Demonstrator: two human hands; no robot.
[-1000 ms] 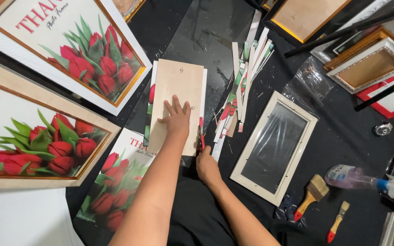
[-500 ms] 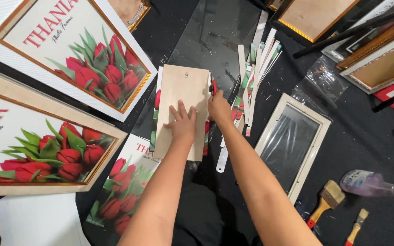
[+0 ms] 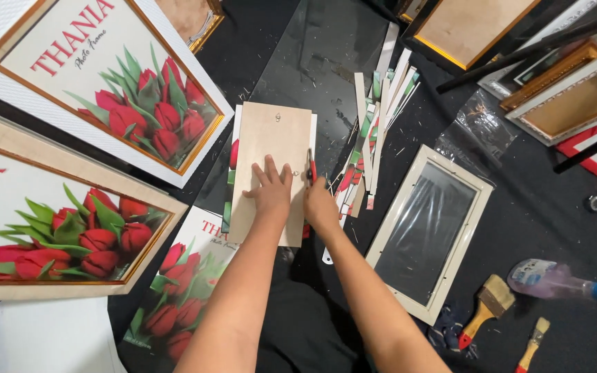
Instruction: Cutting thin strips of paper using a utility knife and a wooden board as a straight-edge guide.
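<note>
Nearest me, two paintbrushes and a spray bottle lie at the near right on the black surface, with a loose tulip print at the near left. My left hand lies flat, fingers spread, pressing down the pale backing board, which sits over a print in the middle of the surface. My right hand is clenched around a red-handled cutter set against the board's right edge. Just right of that edge is a heap of trimmed paper strips, so room there is tight; beyond them an empty white frame lies tilted. Left, two large framed tulip pictures crowd close. Farther off, a glass sheet extends past the board's far edge, and more frames are stacked at the far right.
</note>
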